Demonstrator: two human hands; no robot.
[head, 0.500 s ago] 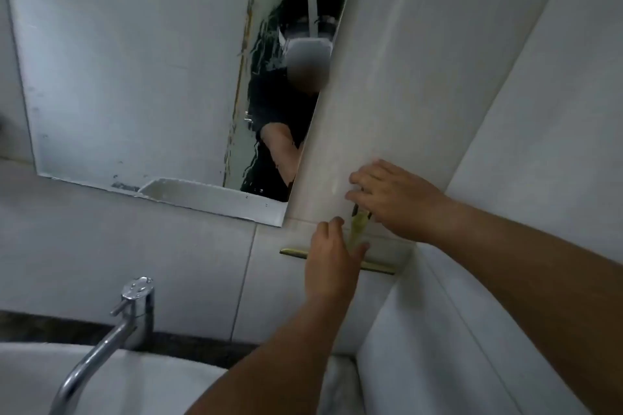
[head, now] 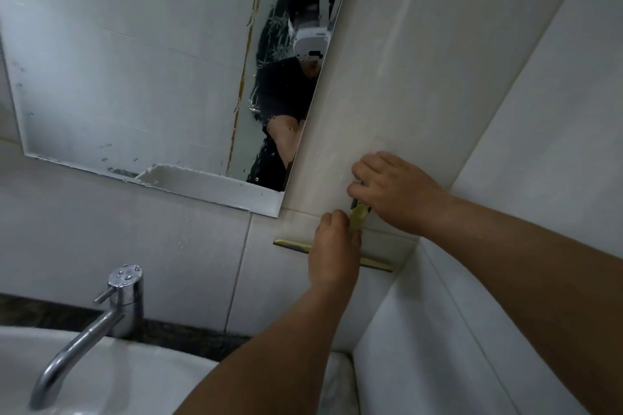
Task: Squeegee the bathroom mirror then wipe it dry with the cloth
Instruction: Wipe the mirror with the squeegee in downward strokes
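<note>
The wet mirror (head: 135, 77) hangs on the tiled wall, with water drops near its lower edge and right side. A yellow-green squeegee (head: 293, 244) rests against the tiles below and to the right of the mirror's lower right corner, its blade lying level. My left hand (head: 333, 253) covers the middle of the blade and lower handle. My right hand (head: 394, 192) grips the top of the handle (head: 358, 214) against the wall. No cloth is in view.
A chrome tap (head: 114, 307) stands over the white basin (head: 101, 381) at the lower left. A tiled side wall (head: 505, 145) closes in on the right, forming a corner just beside the squeegee.
Both hands and the squeegee stay at nearly the same spot below the mirror's corner. The view has shifted slightly.
</note>
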